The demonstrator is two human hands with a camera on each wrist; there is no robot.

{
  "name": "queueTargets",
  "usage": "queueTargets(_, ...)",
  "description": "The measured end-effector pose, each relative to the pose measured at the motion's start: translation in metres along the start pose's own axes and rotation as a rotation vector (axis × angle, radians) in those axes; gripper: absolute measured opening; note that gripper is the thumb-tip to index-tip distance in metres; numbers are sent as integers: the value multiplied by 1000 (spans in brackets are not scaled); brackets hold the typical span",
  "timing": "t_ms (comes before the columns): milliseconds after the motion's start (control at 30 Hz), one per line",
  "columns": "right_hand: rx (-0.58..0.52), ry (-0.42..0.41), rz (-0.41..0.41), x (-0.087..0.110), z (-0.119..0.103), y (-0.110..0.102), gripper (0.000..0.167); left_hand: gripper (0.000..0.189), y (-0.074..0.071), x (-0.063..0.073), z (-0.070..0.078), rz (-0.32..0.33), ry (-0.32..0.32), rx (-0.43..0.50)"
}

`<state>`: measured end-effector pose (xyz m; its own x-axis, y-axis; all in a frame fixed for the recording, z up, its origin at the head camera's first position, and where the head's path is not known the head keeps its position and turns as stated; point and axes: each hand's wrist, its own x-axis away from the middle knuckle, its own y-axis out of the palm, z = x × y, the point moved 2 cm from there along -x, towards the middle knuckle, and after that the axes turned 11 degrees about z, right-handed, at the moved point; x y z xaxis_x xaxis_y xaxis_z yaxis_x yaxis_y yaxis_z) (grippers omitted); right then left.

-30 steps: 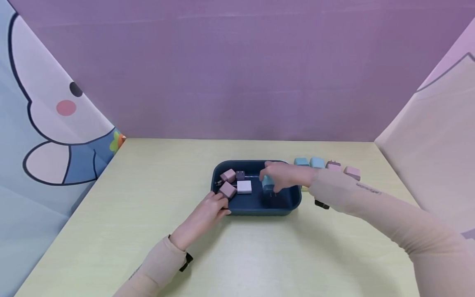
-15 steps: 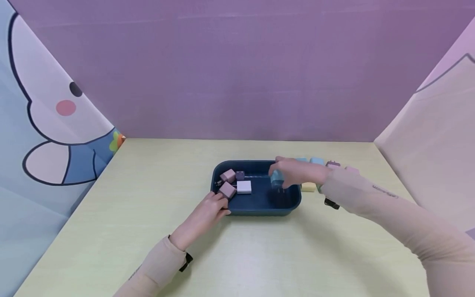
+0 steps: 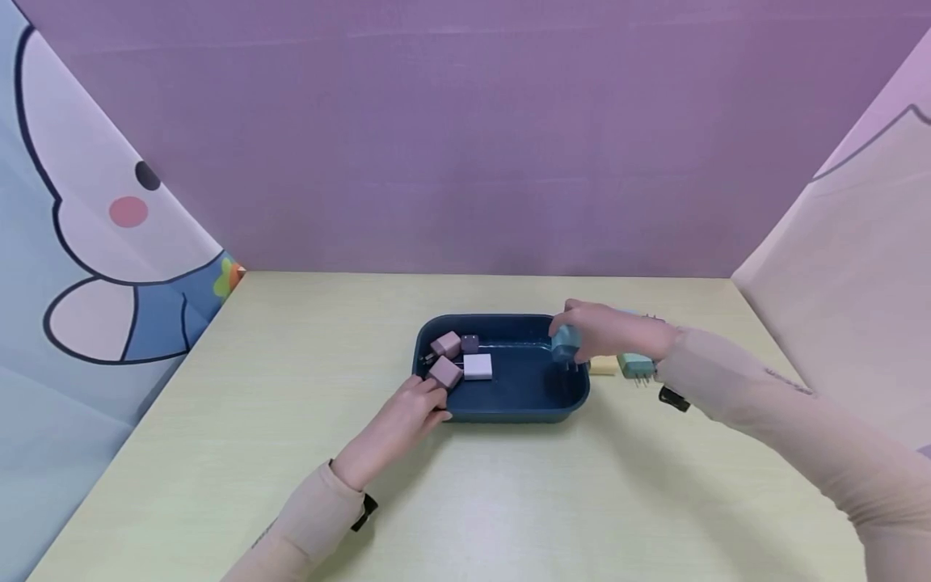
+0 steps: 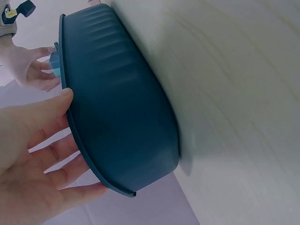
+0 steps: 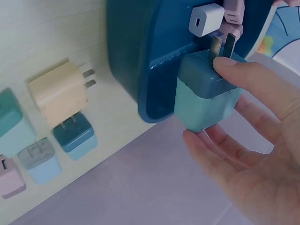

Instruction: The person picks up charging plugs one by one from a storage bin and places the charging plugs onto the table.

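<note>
A dark blue plastic basin sits on the table. My left hand grips its near left rim, thumb outside and fingers along the edge in the left wrist view. Between thumb and fingers, my right hand holds a two-tone teal charger plug, its two metal prongs showing near the thumb. Plug and fingers are over the basin's right end. Inside the basin, at the left, lie a white charger plug, two pink charger plugs and a dark purple one.
Right of the basin stand a yellow charger plug and a green one. Beside them are a dark-and-light blue plug, a pale blue plug and a pink plug. A purple backdrop rises behind the table.
My right hand has shifted right with the teal charger plug, from over the basin's middle to its right end, uncovering the yellow and green plugs. My left hand stays on the rim.
</note>
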<state>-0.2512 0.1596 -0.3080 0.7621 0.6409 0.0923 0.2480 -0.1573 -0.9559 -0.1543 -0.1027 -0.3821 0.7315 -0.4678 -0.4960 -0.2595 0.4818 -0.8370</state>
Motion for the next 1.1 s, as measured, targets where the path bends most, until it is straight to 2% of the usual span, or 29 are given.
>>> queueTargets(400, 30, -24, 106, 17, 20, -7, 46, 16, -1, -2, 0, -16, 25, -7)
queueTargets(733, -27, 61, 108, 32, 36, -14, 46, 17, -2, -2, 1, -12, 36, -23)
queueTargets(1100, -16, 52, 160, 46, 56, -18, 46, 17, -3, -1, 2, -8, 40, -37)
